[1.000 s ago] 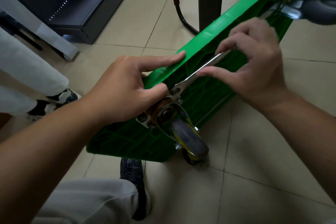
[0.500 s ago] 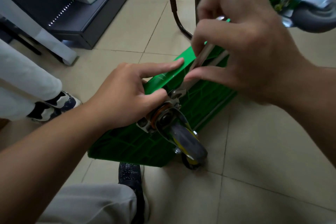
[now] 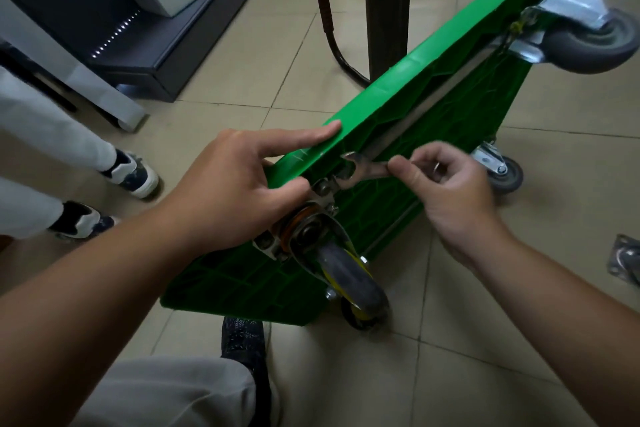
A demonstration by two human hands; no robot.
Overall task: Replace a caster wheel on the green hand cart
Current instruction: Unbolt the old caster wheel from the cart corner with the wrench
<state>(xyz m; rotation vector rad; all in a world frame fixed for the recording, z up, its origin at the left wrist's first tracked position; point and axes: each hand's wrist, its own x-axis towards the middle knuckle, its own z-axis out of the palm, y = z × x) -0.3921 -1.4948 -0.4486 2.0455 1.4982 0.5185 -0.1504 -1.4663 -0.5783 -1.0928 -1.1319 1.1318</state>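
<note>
Here: cart (image 3: 433,107), green, stood on one long edge on the floor (image 3: 450,357), ribbed underside toward the wearer.

- Caster (image 3: 349,274): grey wheel on a steel plate at the cart's near lower corner, its tread close to the tiles.
- Left hand (image 3: 235,184): clasps the cart's upper rim just above the caster. The forefinger lies straight along the rim and the thumb sits on the underside; the other fingers are hidden.
- Right hand (image 3: 453,191): fingers closed, pinching the wrench (image 3: 365,168) by its shank.
- Wrench: open head at a bolt on the plate's upper corner, shank lying across the cart's ribs.
- Far casters: a large one (image 3: 588,42) at the cart's upper far corner, a small one (image 3: 502,173) at its lower far corner.
- Loose caster plate (image 3: 625,262): on the floor, well right of the cart.
- Shoe (image 3: 244,336): just below the cart's near corner.
- Open tiles: between the cart's underside and the loose plate.
</note>
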